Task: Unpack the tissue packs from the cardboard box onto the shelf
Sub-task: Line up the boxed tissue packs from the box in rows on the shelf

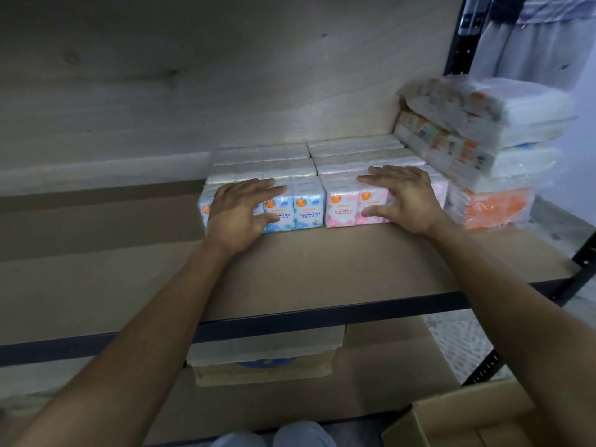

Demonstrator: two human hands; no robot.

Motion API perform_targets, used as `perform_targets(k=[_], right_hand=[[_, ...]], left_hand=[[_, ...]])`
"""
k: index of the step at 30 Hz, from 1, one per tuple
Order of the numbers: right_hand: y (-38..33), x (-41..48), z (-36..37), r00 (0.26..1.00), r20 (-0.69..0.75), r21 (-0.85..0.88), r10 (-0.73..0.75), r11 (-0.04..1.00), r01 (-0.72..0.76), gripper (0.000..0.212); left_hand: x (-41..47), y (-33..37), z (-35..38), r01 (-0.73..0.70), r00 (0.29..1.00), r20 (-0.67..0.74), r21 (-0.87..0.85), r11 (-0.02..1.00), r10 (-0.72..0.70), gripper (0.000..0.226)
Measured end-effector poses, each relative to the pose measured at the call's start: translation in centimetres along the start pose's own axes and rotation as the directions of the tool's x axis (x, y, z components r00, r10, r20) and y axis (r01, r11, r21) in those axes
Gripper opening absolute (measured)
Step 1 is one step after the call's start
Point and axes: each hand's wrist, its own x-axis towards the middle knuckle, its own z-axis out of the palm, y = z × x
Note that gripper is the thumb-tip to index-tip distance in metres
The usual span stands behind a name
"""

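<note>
Placement step, I judge: my left hand lies flat, fingers spread, on the blue pack; my right hand likewise on the pink pack beside it, neither gripping. Next: back to the box, below the blue pack.

Pale brown board on the shelf, dark navy along its front rail; left of the pink tissue pack, a blue tissue pack with white ground, blue blotches, orange round badges; pink blotches on white with the same orange badges on the pink tissue pack itself; right of it, a stack of wrapped packs, whitish above, bright orange at the bottom; below it, plain tan on the cardboard box
</note>
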Motion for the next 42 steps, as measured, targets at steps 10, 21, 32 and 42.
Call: perform_targets(k=[10,21,32,42], right_hand=[[-0.2,-0.1,0.0,1.0,-0.008,-0.015,0.007,1.0,-0.007,0.068],[-0.6,-0.1,-0.3,0.999,0.02,-0.042,0.037,0.998,-0.036,0.067],[-2.2,0.2,-1.8,0.982,0.156,-0.083,0.105,0.992,-0.093,0.072],[-5.2,-2.8,-5.3,0.979,0.093,-0.022,0.183,0.983,-0.182,0.051]], left_hand=[[-0.1,0.1,0.2,0.006,1.0,0.003,0.025,1.0,-0.006,0.053],[-0.1,0.5,-0.4,0.01,0.999,0.044,0.025,1.0,-0.011,0.055],[0.8,1.8,-2.0,0.067,0.982,0.178,0.02,0.998,-0.07,0.056],[-0.6,4.6,-3.7,0.047,0.992,0.12,-0.069,0.997,-0.039,0.042]])
